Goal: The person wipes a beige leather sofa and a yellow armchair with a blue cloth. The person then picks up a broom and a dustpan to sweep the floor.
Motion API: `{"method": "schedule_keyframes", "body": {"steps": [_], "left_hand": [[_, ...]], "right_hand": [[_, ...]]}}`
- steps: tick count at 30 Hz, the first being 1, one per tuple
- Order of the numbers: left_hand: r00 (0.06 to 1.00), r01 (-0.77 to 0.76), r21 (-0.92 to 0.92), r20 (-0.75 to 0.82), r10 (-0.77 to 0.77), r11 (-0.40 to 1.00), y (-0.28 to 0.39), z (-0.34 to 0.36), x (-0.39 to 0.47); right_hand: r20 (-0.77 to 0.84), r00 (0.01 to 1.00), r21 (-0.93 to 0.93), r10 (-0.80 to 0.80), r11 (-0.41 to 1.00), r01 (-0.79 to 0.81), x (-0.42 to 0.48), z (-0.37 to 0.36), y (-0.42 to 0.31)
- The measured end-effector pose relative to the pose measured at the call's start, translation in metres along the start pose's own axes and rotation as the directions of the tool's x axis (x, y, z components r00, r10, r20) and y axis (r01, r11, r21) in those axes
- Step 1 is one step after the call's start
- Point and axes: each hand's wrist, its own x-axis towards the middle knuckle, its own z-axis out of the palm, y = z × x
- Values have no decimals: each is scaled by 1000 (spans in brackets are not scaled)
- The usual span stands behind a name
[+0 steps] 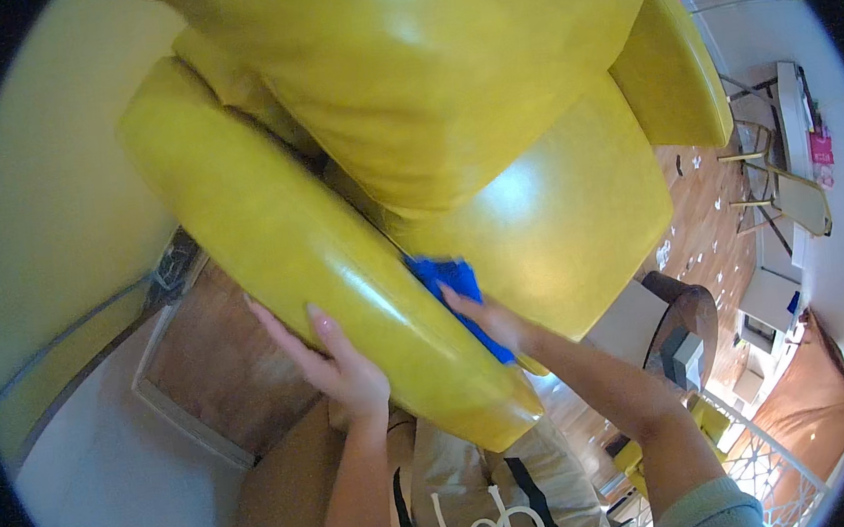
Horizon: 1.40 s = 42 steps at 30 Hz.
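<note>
My right hand [491,318] presses a blue cloth [462,290] against the inner side of a yellow leather-like armrest [332,264], beside the seat cushion [538,216]. My left hand [340,365] rests on the armrest's outer side, thumb up and fingers spread, holding nothing else. A large yellow back cushion [450,73] fills the top of the view above the seat. Light glints off the smooth surfaces. The cloth's lower part runs down along the armrest below my fingers.
A yellow wall [46,183] stands at left. At right are another yellow seat piece [676,75], metal-framed chairs [796,193], a small round table [697,315] with a box on it, and white scraps on the wooden floor [698,232].
</note>
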Motion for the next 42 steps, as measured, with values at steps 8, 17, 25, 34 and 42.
{"method": "schedule_keyframes", "body": {"steps": [8,17,25,34,42], "left_hand": [[999,3,55,-34,-1,998,1,-3,1],[996,-53,46,-73,56,998,-6,-1,3],[996,-2,-47,-87,-2,999,-2,2,7],[911,20,-239,-396,-116,971,14,-34,-74],[875,87,-173,-457,-158,981,19,-34,-217]], "right_hand": [[266,913,-20,-308,946,325,92,69,-82],[94,983,-182,-156,968,171,107,-1,33],[-69,996,71,49,997,-44,-44,-94,157],[337,728,-593,-597,466,656,-105,-11,37],[796,550,-577,-253,-592,562,-99,52,29]]}}
